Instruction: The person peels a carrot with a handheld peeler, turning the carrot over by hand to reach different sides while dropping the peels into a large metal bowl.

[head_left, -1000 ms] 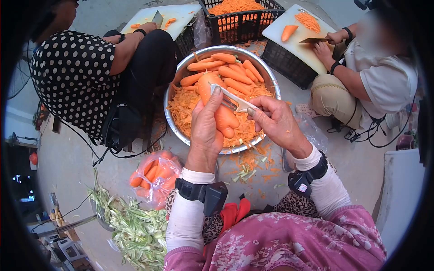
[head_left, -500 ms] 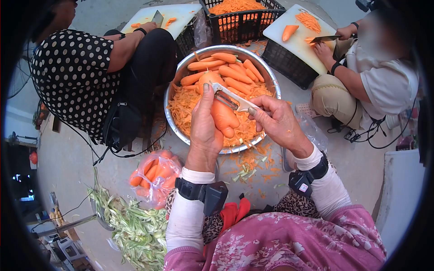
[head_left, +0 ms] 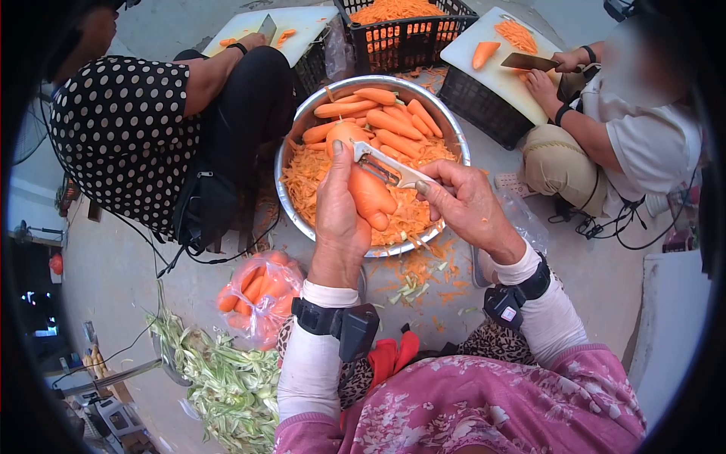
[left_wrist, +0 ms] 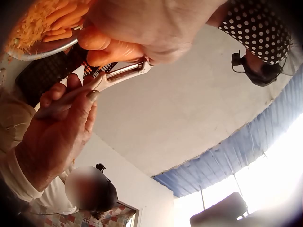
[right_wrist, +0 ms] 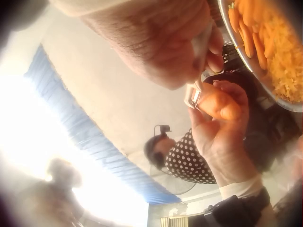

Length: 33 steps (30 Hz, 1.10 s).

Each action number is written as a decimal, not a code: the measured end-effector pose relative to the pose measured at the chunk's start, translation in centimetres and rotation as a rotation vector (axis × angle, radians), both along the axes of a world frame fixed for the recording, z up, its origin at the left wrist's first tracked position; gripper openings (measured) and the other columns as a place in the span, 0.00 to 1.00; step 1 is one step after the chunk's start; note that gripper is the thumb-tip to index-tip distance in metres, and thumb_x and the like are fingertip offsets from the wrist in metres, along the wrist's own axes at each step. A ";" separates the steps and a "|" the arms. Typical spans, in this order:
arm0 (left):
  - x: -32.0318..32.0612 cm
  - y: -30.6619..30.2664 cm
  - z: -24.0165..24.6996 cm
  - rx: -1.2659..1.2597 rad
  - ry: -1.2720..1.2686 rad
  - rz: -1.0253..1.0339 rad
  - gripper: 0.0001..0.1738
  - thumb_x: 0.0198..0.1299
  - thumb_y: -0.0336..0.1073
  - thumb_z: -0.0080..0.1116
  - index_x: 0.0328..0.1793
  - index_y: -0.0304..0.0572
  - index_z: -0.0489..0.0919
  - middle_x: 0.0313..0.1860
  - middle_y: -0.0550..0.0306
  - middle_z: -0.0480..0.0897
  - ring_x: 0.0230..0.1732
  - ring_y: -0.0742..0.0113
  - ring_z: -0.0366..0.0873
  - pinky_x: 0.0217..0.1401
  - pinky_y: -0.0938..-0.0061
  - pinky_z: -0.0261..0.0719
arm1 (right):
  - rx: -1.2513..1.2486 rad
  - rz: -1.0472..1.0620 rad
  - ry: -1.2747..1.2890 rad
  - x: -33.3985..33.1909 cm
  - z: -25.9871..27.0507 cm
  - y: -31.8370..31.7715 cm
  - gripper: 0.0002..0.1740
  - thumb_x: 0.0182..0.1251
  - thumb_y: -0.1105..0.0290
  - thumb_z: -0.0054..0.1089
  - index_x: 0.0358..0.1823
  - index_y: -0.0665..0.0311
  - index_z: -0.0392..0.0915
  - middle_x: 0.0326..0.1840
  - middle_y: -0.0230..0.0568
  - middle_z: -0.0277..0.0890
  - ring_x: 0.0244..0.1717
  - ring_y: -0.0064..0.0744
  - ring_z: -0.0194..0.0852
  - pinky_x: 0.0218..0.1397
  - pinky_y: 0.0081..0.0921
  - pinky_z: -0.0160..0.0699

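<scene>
My left hand (head_left: 336,219) grips a thick, knobbly carrot (head_left: 370,198) with a forked lower end, its thumb stretched up along the near side. In my right hand (head_left: 465,204) is a white-handled peeler (head_left: 408,175), pinched between thumb and fingers. The peeler's blade lies across the carrot's upper part, its tip close to my left thumb. Both hands are over a metal basin (head_left: 463,144) holding orange peelings (head_left: 306,178) and several peeled carrots (head_left: 397,121). In the left wrist view the forked end of the carrot (left_wrist: 116,49) shows beside the peeler (left_wrist: 125,72).
Two people sit beyond the basin, cutting carrots on white boards (head_left: 484,64) set on black crates; one holds a cleaver (head_left: 529,63). A black crate (head_left: 386,45) of shredded carrot stands between them. A plastic bag of carrots (head_left: 261,295) and pale green leaves (head_left: 227,386) lie at the left.
My left hand and the carrot have shifted slightly left, while the peeler stays nearly in place across it. At the right board the other person's cleaver has moved.
</scene>
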<state>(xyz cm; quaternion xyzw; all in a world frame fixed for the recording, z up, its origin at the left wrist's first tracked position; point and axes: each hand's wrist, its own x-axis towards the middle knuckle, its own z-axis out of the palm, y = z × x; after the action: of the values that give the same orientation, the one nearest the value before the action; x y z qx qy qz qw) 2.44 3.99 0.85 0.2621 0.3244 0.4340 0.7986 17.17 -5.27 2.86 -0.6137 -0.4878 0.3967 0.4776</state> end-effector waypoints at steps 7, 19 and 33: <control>0.1 -0.1 0.5 -0.004 0.012 0.011 0.23 0.65 0.51 0.56 0.53 0.38 0.73 0.39 0.59 0.78 0.37 0.74 0.77 0.34 0.80 0.79 | -0.010 -0.017 -0.041 -0.1 0.6 0.0 0.09 0.66 0.73 0.55 0.43 0.71 0.77 0.26 0.34 0.76 0.23 0.18 0.71 0.27 0.20 0.71; -0.2 -0.4 0.6 0.003 0.072 -0.025 0.20 0.61 0.42 0.63 0.52 0.38 0.73 0.38 0.60 0.77 0.37 0.75 0.76 0.35 0.82 0.77 | -0.007 -0.032 -0.054 -0.1 0.3 -0.3 0.09 0.66 0.72 0.56 0.42 0.70 0.77 0.25 0.33 0.75 0.21 0.18 0.71 0.26 0.21 0.70; -0.4 -0.4 0.2 0.026 0.091 -0.077 0.19 0.58 0.35 0.65 0.53 0.36 0.75 0.43 0.57 0.79 0.43 0.71 0.77 0.48 0.77 0.77 | 0.024 -0.062 -0.104 0.1 -0.2 -0.2 0.10 0.63 0.73 0.57 0.43 0.71 0.78 0.26 0.38 0.78 0.27 0.21 0.74 0.31 0.23 0.72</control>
<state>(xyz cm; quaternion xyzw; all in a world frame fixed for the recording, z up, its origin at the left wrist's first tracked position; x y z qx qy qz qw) 1.99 3.60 1.05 0.3040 0.3445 0.3948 0.7956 17.29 -5.51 2.67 -0.6426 -0.4973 0.3433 0.4710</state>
